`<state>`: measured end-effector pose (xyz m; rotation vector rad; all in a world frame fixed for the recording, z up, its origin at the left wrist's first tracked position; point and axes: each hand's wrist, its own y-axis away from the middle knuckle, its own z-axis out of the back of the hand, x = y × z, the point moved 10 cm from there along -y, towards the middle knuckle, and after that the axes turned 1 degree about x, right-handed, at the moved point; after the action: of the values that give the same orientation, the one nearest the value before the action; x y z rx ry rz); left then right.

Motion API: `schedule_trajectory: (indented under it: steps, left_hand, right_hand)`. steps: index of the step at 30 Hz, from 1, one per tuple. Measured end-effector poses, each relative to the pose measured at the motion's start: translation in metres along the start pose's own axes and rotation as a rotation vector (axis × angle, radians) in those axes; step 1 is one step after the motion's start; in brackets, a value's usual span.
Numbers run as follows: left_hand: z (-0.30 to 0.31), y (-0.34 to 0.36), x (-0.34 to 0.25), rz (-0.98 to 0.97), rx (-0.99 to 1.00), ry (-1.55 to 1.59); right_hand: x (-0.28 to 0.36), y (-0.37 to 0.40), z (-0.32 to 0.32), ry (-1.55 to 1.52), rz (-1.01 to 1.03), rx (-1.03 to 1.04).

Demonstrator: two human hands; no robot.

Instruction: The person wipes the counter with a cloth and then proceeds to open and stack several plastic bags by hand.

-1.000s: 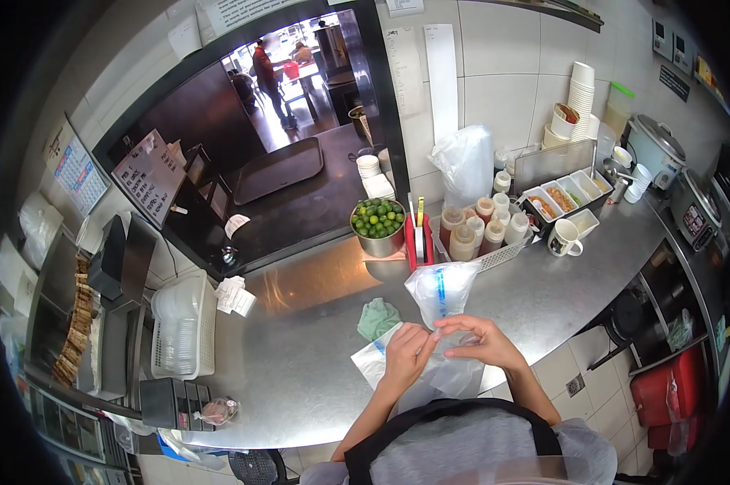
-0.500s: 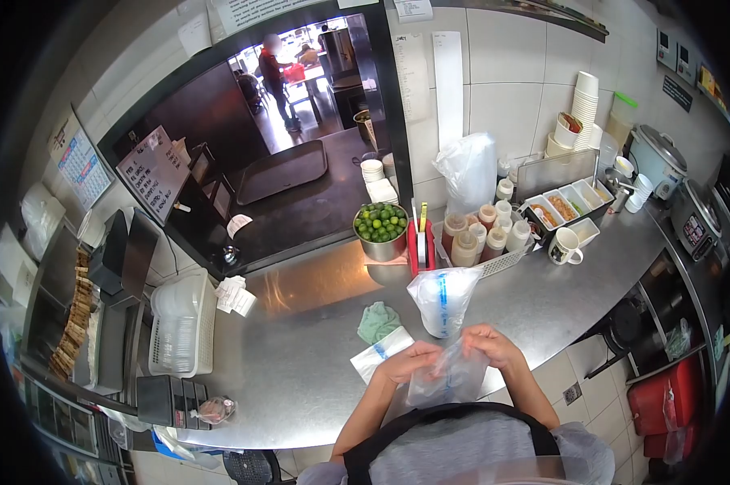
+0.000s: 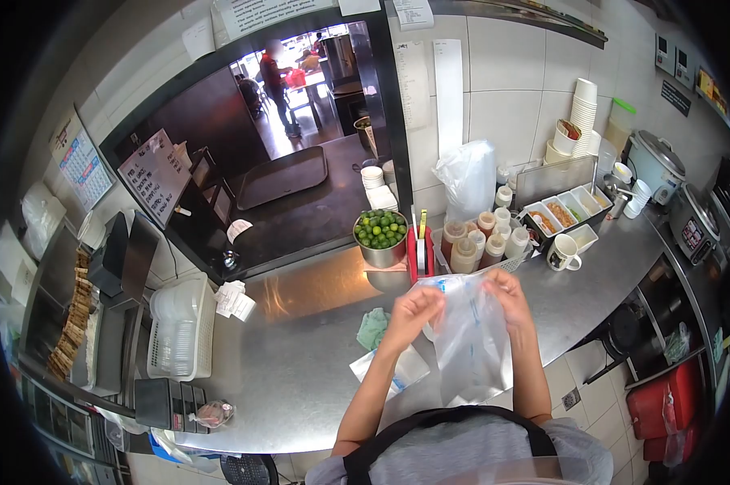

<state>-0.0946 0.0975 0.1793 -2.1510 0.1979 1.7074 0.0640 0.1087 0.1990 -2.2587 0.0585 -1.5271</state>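
A clear plastic bag [image 3: 472,356] hangs stretched between my two hands above the steel counter's near edge. My left hand [image 3: 416,315] pinches its upper left edge, and my right hand [image 3: 506,297] grips the upper right edge. The bag looks thin and see-through, its lower part hanging down toward my body. Behind it, the white bundle with blue print is mostly hidden. Left of the bag lie a flat white packet [image 3: 413,365] and a crumpled green cloth [image 3: 373,327].
A pot of limes [image 3: 381,234], a basket of squeeze bottles [image 3: 494,242], a mug [image 3: 564,252] and a condiment box [image 3: 563,212] line the counter's back. A white basket of plastic containers [image 3: 179,323] stands left. Beyond the serving window, a tray [image 3: 284,174] lies and a person stands.
Both hands have moved up and forward, spreading and raising the plastic bag, which was bunched low near my body. It now covers much of the white bundle.
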Motion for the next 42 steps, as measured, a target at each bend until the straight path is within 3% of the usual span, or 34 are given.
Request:
schedule_trajectory:
  steps: [2, 5, 6, 12, 15, 18, 21, 23, 27, 33, 36, 40, 42]
  left_hand:
    - [0.026, -0.009, -0.014, -0.166, -0.306, -0.244]
    - [0.029, -0.012, -0.034, -0.294, -0.507, -0.609]
    - [0.035, -0.017, -0.018, -0.206, -0.476, -0.558]
    - [0.048, -0.004, 0.029, -0.194, -0.500, -0.414]
    - [0.045, -0.006, 0.039, 0.000, -0.444, -0.394]
    - [0.054, -0.005, 0.084, 0.326, -0.410, -0.194]
    - [0.063, 0.003, 0.134, 0.324, -0.387, -0.222]
    - [0.068, 0.009, 0.166, 0.344, -0.401, -0.238]
    - [0.063, 0.004, 0.165, 0.326, -0.319, -0.190]
    - [0.063, -0.004, 0.188, 0.498, -0.123, -0.168]
    - [0.058, -0.009, 0.185, 0.554, -0.089, -0.147]
    - [0.066, -0.006, 0.195, 0.621, -0.172, -0.139]
    - [0.071, -0.005, 0.207, 0.642, -0.218, -0.103]
  right_hand:
    - [0.009, -0.015, 0.005, 0.424, 0.135, -0.178]
    - [-0.018, -0.021, 0.014, 0.702, 0.087, -0.249]
    - [-0.032, -0.024, 0.015, 0.624, -0.015, -0.197]
    - [-0.044, -0.022, 0.016, 0.602, -0.065, -0.160]
    - [-0.059, -0.021, 0.012, 0.687, -0.043, -0.044]
    - [-0.104, -0.004, 0.037, 0.651, 0.208, -0.115]
    - [-0.118, -0.001, 0.035, 0.762, -0.134, -0.053]
    - [-0.178, 0.013, 0.070, 0.766, -0.132, -0.111]
    - [-0.182, 0.012, 0.070, 0.847, -0.163, -0.066]
    - [-0.199, -0.007, 0.076, 0.849, -0.167, -0.011]
    - [-0.210, -0.013, 0.066, 0.538, -0.353, 0.042]
    - [-0.182, 0.001, 0.031, 0.250, -0.760, 0.047]
    - [-0.204, 0.010, 0.044, 0.145, -0.805, -0.040]
